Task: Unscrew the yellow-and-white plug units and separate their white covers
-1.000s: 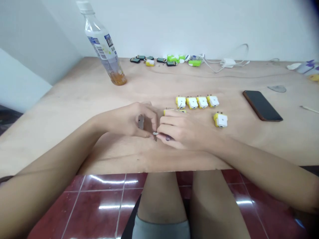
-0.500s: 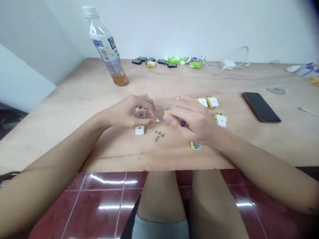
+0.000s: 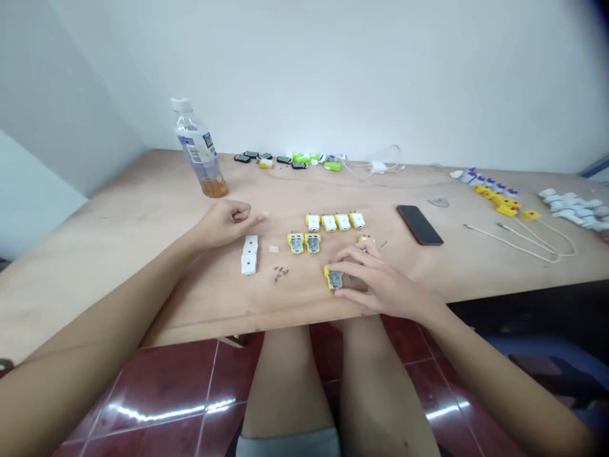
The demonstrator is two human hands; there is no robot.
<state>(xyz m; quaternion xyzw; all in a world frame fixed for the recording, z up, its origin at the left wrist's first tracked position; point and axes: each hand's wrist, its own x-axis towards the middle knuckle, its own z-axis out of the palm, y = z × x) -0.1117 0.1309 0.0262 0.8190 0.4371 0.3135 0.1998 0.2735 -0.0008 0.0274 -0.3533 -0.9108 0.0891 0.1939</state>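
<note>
My left hand (image 3: 228, 220) rests on the wooden table (image 3: 143, 209), fingers curled in with the index tip pointing right; whether anything is in it, I cannot make out. Just right of it lie white plug covers (image 3: 249, 254) in a short column and a few tiny screws (image 3: 280, 272). My right hand (image 3: 375, 282) lies near the front edge with its fingers closed on a yellow plug part (image 3: 333, 278). Two open yellow plug halves (image 3: 303, 242) lie side by side in the middle. Behind them stands a row of several yellow-and-white plugs (image 3: 334, 221).
A plastic bottle (image 3: 200, 151) stands at the back left. Green and dark small parts (image 3: 290, 160) and a white charger cable (image 3: 375, 167) lie along the wall. A black phone (image 3: 419, 224) lies to the right, with yellow parts (image 3: 497, 193), white parts (image 3: 573, 206) and thin cables (image 3: 518, 235) beyond.
The view has pulled back and turned right. My hands have parted: the left let go of a white cover and drew left, the right came toward the front edge onto a yellow part.
</note>
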